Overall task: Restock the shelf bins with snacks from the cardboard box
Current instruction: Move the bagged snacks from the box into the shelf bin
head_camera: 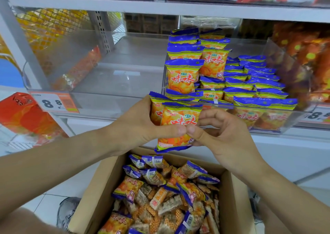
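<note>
Both grips, left hand [142, 124] and right hand [219, 133], pinched snack packets [175, 124]; judged best squared upright before entering clear bin [267, 126].

An orange price tag [54, 102] reading 8.8 sits on the shelf edge; a red carton [21, 114] stands at far left — grey sneakers [67, 213] on the white floor tiles [44, 203].

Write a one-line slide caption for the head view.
Both hands, left and right, hold orange snack packets above the open cardboard box, before a half-filled clear shelf bin.
</note>
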`<state>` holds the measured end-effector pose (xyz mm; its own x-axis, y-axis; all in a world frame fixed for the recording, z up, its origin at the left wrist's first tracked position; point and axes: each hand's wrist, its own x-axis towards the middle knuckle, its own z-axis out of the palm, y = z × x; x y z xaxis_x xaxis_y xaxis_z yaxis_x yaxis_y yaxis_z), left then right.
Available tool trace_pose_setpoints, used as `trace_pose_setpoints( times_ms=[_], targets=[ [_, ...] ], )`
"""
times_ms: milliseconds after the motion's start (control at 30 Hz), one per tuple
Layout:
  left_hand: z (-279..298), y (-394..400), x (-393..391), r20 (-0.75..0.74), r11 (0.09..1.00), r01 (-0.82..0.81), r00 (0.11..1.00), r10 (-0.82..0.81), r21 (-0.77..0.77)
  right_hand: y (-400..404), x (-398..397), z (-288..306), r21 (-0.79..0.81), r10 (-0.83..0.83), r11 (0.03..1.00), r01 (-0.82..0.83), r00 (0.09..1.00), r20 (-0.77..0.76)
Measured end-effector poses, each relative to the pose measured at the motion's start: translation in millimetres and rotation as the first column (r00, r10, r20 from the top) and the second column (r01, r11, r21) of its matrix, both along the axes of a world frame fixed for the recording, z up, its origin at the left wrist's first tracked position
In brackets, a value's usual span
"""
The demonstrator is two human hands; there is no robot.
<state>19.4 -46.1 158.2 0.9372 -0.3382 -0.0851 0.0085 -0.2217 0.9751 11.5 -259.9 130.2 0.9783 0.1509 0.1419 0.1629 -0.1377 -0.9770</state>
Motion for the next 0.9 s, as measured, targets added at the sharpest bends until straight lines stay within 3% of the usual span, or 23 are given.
trace_pose_setpoints(
  times_ms=[200,300,433,600,800,900],
  targets=[
    [10.3,-0.9,-4.0,0.080,0.999,0.033,0.996,-0.032,-0.018,-8.9,-1.4,14.9,0.077,0.122,0.989,-0.123,0.992,0.020],
    [13.6,-1.0,-3.8,0.155,1.000,0.006,0.988,-0.005,-0.010,-15.1,-0.6,20.1,0.017,0.122,0.992,-0.124,0.990,0.074],
    [11.7,-8.1,1.7,0.149,0.996,-0.014,0.988,0.026,-0.085,-19.7,-2.0,25.8,-0.061,0.249,0.967,-0.246,0.967,0.052],
    [24.2,-23.9,2.9,0.157,0.989,0.037,0.987,-0.013,-0.146,-25.1,4.4,29.4,0.030,0.197,0.980,-0.197,0.980,-0.004],
    [22.3,-38.0,6.8,0.515,0.996,-0.039,0.857,-0.005,0.074,-42.5,13.4,39.9,0.040,0.135,0.990,-0.138,0.988,0.074],
    [20.5,-42.8,18.2,0.623,0.982,-0.162,0.779,0.066,0.098,-51.4,25.2,45.4,0.092,-0.058,0.995,0.048,0.992,0.112]
  ],
)
